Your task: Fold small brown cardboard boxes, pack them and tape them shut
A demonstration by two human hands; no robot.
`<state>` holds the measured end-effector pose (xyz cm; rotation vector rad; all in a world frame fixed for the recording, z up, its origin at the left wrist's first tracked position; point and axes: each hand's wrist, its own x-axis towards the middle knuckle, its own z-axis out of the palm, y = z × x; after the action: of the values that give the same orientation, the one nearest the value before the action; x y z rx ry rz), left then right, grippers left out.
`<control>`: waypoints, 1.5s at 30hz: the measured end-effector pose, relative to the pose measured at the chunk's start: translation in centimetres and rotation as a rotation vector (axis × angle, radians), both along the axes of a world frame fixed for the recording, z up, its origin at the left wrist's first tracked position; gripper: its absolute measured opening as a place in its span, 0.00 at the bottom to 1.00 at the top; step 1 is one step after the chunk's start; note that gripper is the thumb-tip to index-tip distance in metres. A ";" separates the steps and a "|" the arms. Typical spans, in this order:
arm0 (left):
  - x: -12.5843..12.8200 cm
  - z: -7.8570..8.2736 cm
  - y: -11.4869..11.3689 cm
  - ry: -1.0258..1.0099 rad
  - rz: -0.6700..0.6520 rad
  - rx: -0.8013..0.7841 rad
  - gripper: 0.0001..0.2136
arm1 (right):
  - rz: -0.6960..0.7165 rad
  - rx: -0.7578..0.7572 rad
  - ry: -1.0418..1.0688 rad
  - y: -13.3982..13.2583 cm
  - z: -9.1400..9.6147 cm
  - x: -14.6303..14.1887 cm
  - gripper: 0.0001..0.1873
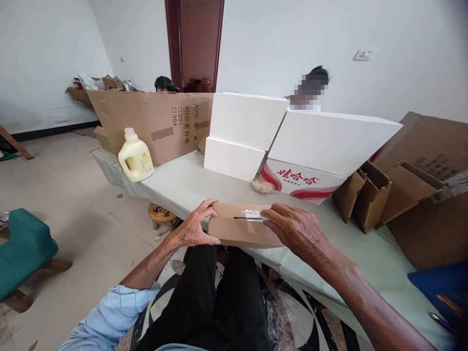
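Observation:
A small brown cardboard box lies at the near edge of the table, in front of my lap. My left hand grips its left end, thumb on the near side and fingers over the far side. Closed around a thin knife, my right hand is over the right part of the box. The blade points left along the top seam, beside a strip of clear tape. The knife's handle is mostly hidden by my fingers.
White boxes stand stacked across the table. A yellow jug is before a large carton at left. Folded cardboard leans at right. Crumpled clear tape lies ahead. Two people are partly visible behind the boxes.

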<state>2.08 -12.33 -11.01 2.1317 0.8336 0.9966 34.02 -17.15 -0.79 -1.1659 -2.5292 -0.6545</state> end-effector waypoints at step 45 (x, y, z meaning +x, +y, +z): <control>0.4 1.3 0.4 0.138 0.001 0.083 0.23 | 0.029 -0.066 -0.209 0.9 2.4 1.1 0.14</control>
<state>2.51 -11.88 -9.71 2.2924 0.8720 0.9067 35.11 -16.28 1.61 -1.1338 -2.7549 -0.7251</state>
